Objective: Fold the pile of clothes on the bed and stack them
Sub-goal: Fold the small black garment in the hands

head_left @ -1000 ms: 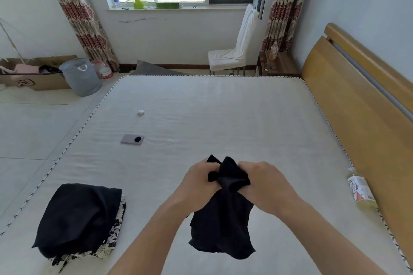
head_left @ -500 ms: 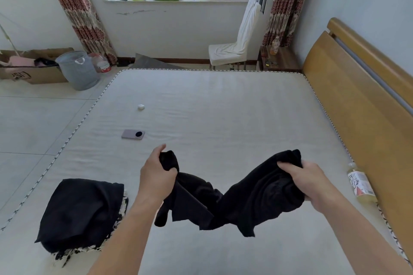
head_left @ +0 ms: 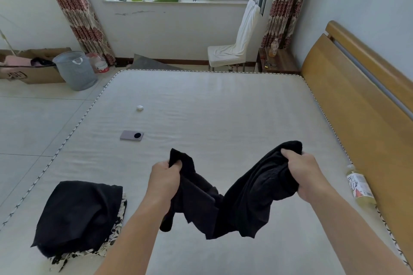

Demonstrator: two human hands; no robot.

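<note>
Both hands are raised over the near part of the bed (head_left: 223,100), holding one black garment (head_left: 243,203) between them. Left hand (head_left: 164,179): fingers curled round one bunched end, a tuft of cloth sticking up above the knuckles. Right hand (head_left: 306,174): fingers clenched round the other end, a thicker wad of cloth bulging under the palm. The hands are apart and the garment sags between them in a loose V, crumpled (not spread flat); its lower folds hang toward the mattress, and I cannot tell if they touch it. Stack (head_left: 78,216) near the bed's near-left corner: a black piece on top, a black-and-white patterned piece (head_left: 111,245) showing beneath along its near and right edges. Phone (head_left: 131,135) lies flat on the bed toward the left edge, camera ring up; a small white object (head_left: 140,108) farther along the same side, well apart from it. Bottle (head_left: 359,187) with yellowish liquid lies on its side at the bed's right edge, against the wooden headboard (head_left: 357,105). Beyond the far edge: white-covered chair (head_left: 232,51), nightstand (head_left: 279,62), grey basket (head_left: 74,70) and a cardboard box (head_left: 33,73) on the floor.
</note>
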